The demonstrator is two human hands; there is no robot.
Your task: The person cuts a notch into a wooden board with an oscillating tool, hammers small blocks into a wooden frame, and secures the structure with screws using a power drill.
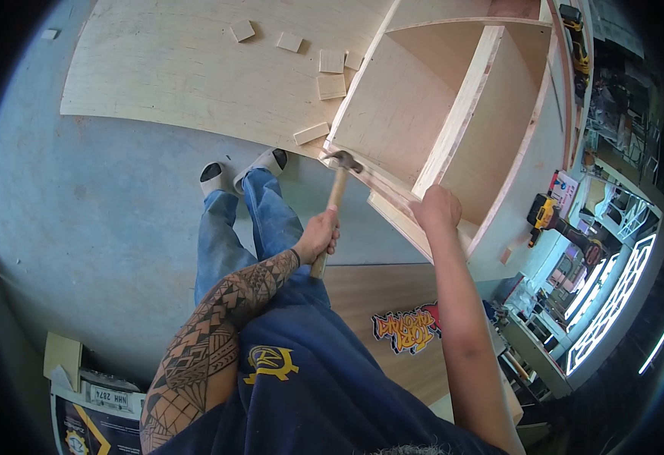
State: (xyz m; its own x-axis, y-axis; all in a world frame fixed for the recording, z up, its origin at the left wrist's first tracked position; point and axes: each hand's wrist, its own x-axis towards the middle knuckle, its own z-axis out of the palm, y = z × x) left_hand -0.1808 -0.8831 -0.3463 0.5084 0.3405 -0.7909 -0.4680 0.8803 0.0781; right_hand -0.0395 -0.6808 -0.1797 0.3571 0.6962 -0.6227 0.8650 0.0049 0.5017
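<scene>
A: Start at the left. What does the left hand (318, 235) have?

B: A hammer (335, 199). The fingers are curled tight round the lower part of its wooden handle, so the handle runs up out of the top of the fist and a short stub shows below it. The metal head sits well above the fingers, right at the lower front edge of the plywood cabinet (453, 121).

A: Touching the edge?

B: It looks to meet it at the corner, but I cannot tell for sure.

A: And the right hand (437, 208)?

B: It rests on the cabinet's front edge, at the foot of the upright divider (457, 114). The fingers fold over the edge, pressed together; their tips are hidden behind the wood.

A: What lies about?

B: Small wooden offcuts (311, 133) on a plywood sheet (188, 76) on the floor, past the person's feet. Further right, a yellow cordless drill (544, 214) lies beside the cabinet.
</scene>
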